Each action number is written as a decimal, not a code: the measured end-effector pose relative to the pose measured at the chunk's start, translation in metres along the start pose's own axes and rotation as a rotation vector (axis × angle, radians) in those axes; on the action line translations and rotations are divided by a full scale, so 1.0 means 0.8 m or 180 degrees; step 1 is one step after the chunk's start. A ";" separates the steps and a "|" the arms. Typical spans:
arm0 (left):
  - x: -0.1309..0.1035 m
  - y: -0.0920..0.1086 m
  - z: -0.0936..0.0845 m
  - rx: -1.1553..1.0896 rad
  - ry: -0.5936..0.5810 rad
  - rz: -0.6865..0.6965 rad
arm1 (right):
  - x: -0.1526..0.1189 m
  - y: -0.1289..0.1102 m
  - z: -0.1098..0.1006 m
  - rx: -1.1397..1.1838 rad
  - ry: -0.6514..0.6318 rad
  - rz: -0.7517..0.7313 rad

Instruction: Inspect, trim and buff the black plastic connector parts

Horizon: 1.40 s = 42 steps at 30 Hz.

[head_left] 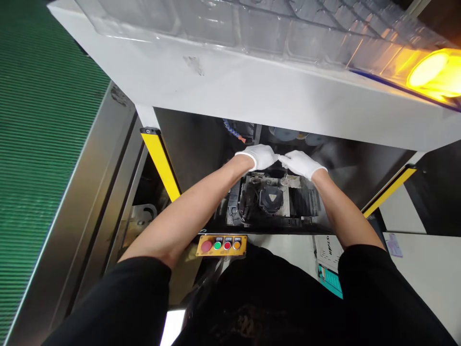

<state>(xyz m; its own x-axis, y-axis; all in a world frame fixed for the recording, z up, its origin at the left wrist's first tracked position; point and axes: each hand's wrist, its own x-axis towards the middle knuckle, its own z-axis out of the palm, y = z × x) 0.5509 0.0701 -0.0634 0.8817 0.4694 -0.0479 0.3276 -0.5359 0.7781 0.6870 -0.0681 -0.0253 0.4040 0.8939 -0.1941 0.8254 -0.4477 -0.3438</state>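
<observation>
Both of my hands wear white gloves and reach into the dark bay of a machine. The fingers of my left hand (260, 156) are curled and closed. My right hand (299, 163) meets it from the other side, fingertips pinched together close to those of the left. Whatever they hold between them, if anything, is hidden or too small to name. Just below the hands is a grimy mechanical unit (288, 194) with a round black part (271, 199) bearing a pale triangle. A blue segmented hose with an orange nozzle (241, 139) sits behind my left hand.
Yellow light-curtain bars (160, 163) flank the bay opening. A button panel (221, 245) is mounted below it, near my body. Overhead, clear plastic trays (216, 26) rest on a white ledge (252, 81) beside a glowing amber lamp (437, 74). A green ribbed surface (39, 134) lies left.
</observation>
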 end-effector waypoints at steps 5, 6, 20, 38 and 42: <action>0.001 -0.005 0.020 -0.0100 0.0105 -0.0193 | 0.014 0.007 0.011 -0.0006 -0.0290 0.0284; 0.001 -0.008 0.022 -0.0152 0.0161 -0.0239 | 0.014 0.010 0.012 -0.0020 -0.0253 0.0286; -0.053 -0.031 0.033 -0.3019 -0.0128 0.0818 | -0.017 0.029 0.028 0.2318 0.0165 -0.0418; -0.062 -0.036 0.069 -0.3677 0.0711 0.0724 | -0.034 0.040 0.066 0.2577 0.1028 -0.0287; -0.060 -0.040 0.072 -0.3673 0.0722 0.0703 | -0.035 0.038 0.068 0.2660 0.1010 -0.0294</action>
<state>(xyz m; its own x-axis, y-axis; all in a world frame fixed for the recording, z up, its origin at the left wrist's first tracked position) 0.5178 0.0244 -0.1219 0.7625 0.6217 0.1789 -0.4238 0.2711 0.8642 0.6796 -0.1078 -0.0803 0.5425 0.8355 0.0877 0.3539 -0.1326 -0.9258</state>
